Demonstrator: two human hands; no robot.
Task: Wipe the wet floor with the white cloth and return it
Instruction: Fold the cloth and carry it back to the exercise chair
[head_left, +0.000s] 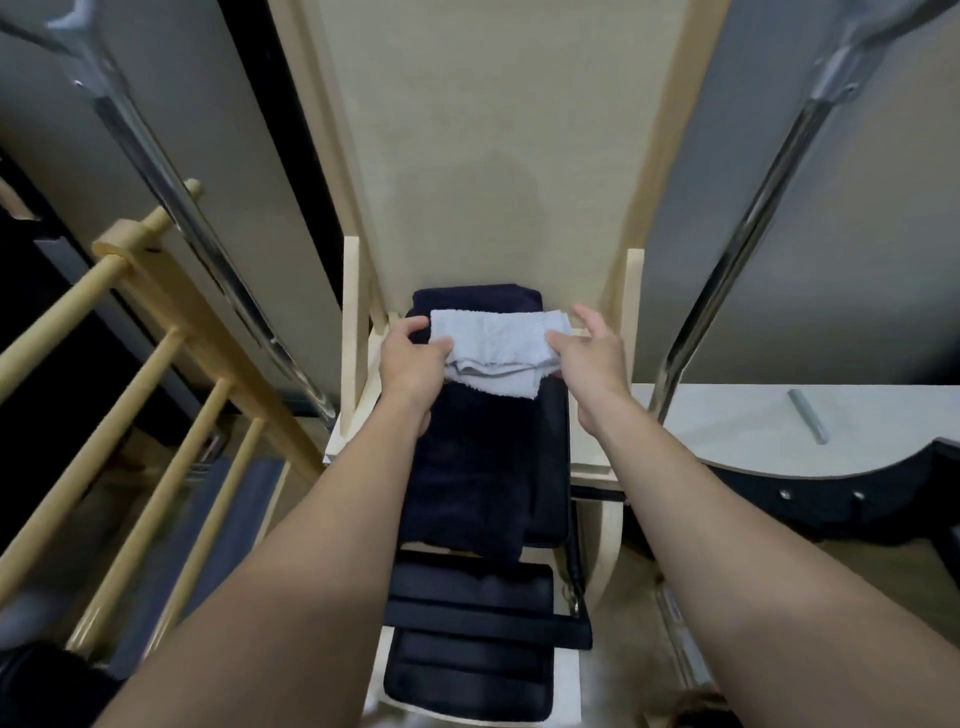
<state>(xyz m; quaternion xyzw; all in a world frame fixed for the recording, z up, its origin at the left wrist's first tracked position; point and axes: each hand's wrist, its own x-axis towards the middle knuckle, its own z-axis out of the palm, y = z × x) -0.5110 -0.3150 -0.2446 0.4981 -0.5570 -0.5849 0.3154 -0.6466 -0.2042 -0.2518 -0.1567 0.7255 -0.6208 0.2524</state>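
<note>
The white cloth (496, 348) lies folded across the top of a dark navy towel (467, 467), which is draped over a pale wooden frame (356, 332). My left hand (413, 364) grips the cloth's left end, thumb on top. At the cloth's right end my right hand (589, 358) has its thumb on the cloth while the fingers are spread and lifted beyond it. Both forearms reach in from the bottom of the view.
Black padded steps (470, 634) sit below the towel. A wooden dowel rack (140, 374) stands at left. Chrome poles (171, 208) run up both sides. At right a white curved surface (753, 426) carries a small metal cylinder (808, 415).
</note>
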